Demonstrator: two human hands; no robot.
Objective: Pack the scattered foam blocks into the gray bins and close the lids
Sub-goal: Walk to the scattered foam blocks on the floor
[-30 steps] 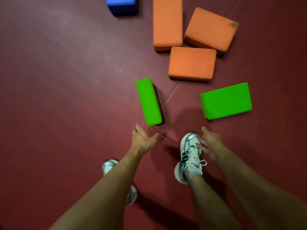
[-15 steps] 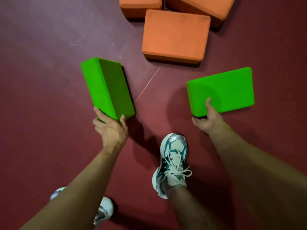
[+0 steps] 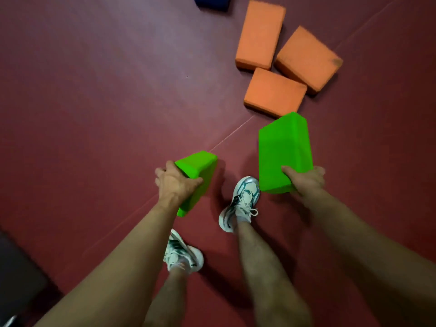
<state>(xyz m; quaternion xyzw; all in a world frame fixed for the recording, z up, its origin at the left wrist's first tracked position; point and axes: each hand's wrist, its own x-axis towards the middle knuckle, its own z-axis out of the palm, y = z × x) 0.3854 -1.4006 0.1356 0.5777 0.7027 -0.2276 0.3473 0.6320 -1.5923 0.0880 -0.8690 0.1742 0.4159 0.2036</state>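
My left hand (image 3: 173, 182) grips one green foam block (image 3: 197, 171) from above, lifted off the dark red floor. My right hand (image 3: 304, 180) holds a second green foam block (image 3: 283, 149) by its near end, tilted upward. Three orange foam blocks lie together on the floor at the upper right: one long (image 3: 259, 34), one angled (image 3: 306, 57), one nearest (image 3: 274, 93). A blue block (image 3: 212, 2) shows partly at the top edge. No gray bin is clearly in view.
My two feet in white and green sneakers (image 3: 241, 201) (image 3: 182, 253) stand on the red mat floor (image 3: 106, 102), which has a thin seam line. A dark object (image 3: 16, 279) sits at the lower left corner.
Both hands went from reaching, to gripping the green blocks on the floor, to holding them lifted. The view has pulled back and the orange blocks appear farther away.
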